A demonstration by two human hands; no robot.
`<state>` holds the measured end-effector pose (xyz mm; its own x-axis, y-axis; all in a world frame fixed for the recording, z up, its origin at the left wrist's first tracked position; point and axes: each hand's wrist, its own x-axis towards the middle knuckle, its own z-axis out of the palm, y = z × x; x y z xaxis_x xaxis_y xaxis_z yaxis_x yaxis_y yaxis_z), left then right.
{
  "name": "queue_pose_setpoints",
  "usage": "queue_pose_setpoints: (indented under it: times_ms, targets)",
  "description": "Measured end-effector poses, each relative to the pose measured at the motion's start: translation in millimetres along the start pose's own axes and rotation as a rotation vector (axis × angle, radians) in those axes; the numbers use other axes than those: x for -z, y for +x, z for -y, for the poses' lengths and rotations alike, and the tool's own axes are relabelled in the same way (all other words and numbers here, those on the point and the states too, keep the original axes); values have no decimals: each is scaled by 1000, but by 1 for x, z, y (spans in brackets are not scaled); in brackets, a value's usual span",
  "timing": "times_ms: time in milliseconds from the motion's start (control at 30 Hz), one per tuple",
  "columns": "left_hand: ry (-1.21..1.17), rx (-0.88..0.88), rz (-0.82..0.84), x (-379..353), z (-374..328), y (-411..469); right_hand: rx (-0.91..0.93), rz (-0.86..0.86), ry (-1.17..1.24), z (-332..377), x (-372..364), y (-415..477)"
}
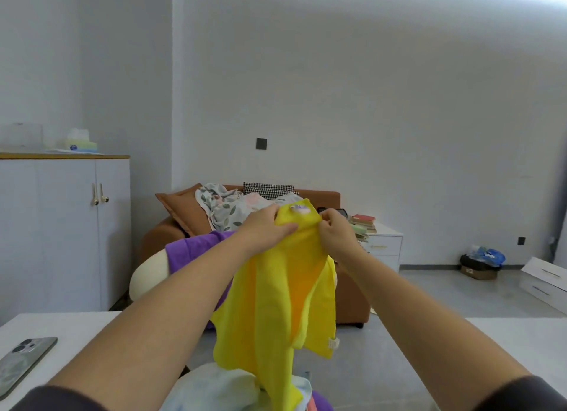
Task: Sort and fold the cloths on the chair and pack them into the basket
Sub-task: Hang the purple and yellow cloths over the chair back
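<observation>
Gripping yellow cloth (276, 303) by top edge at frame centre with left hand (267, 226) and right hand (334, 232), both pinching. Likely opening it out for folding; next calls for squaring corners.

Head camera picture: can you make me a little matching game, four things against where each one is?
Things:
1 yellow cloth
2 phone
3 tissue box
4 books

Places:
a on the white cabinet
b gripped by the left hand and right hand
c stacked on the drawer unit
d lying on the white table

Pairs: 1-b, 2-d, 3-a, 4-c.
</observation>
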<state>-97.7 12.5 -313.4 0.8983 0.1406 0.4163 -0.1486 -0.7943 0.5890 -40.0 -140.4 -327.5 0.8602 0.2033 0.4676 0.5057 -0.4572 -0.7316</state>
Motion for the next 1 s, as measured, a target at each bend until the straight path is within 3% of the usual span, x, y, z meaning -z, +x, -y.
queue_pose_setpoints:
  times_ms: [100, 200, 333, 400, 467, 533, 633, 700, 767, 800, 900, 1000]
  targets:
    - [-70, -41, -209, 1, 6, 14, 141, 19, 82, 5, 3, 1]
    - [-62, -42, -289, -4, 8, 27, 156, 252, 50, 3, 6, 8]
    - [-68, 22, -419, -11, 18, 43, 23, 514, -573, -23, 11, 27]
    - [34, 107, -458, -11, 32, 51, -65, 520, -636, -37, 16, 34]
    - [292, 197, -444, -12, 45, 54, -70, 441, -590, -45, 20, 41]
    - [432, 267, -390, -14, 56, 57, -97, 353, -326, -49, 19, 50]
    - [366, 381, -350, -17, 65, 81, -208, 301, 278, -41, 9, 67]
    - [94, 427, -355, -18, 66, 99, -203, 309, 464, -41, -2, 84]
    - [-279, 389, -356, -26, 65, 116, -121, 284, 435, -45, -14, 100]
    - [-355, 340, -376, -31, 65, 124, -67, 252, 368, -50, -21, 108]
    - [-260, 163, -338, -52, 78, 143, 63, 191, 257, -66, -43, 128]
    - [-66, 114, -48, -85, 100, 148, 80, 296, 130, -90, -69, 142]
